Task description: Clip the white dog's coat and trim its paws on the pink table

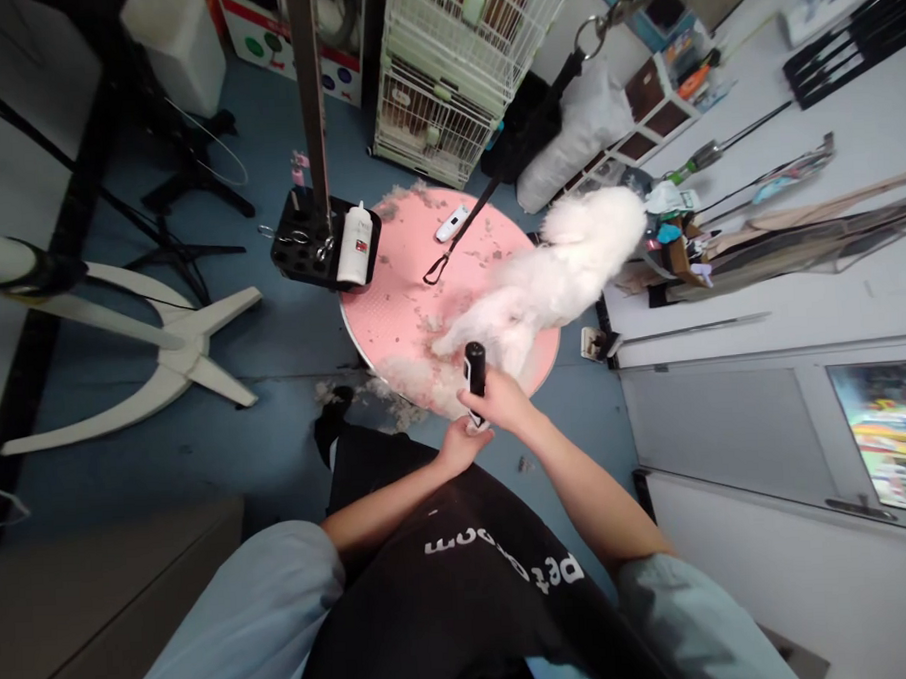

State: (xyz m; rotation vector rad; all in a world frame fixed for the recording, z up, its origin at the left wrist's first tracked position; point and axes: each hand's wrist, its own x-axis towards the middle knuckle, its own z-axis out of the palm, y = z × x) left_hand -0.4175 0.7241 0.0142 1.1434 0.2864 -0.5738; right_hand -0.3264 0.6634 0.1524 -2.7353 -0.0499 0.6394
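Observation:
My right hand [505, 401] is closed around a black hair clipper [475, 363], held upright at the near edge of the table. Just below it, my left hand [462, 447] is closed at the clipper's lower end; a small pale thing shows between its fingers, and I cannot make out what it is. A fluffy white dog [547, 275] stands on the round pink table [381, 313], its head toward the far right. Cut fur [417, 376] lies along the table's near side.
A white hand-held device [452, 223] lies on the table below a hanging black loop [436, 269]. At the left, a black tool holder [291, 254] carries scissors and a white bottle [355, 244]. Wire cages [442, 90] stand behind, a pale stand base [183, 346] at left.

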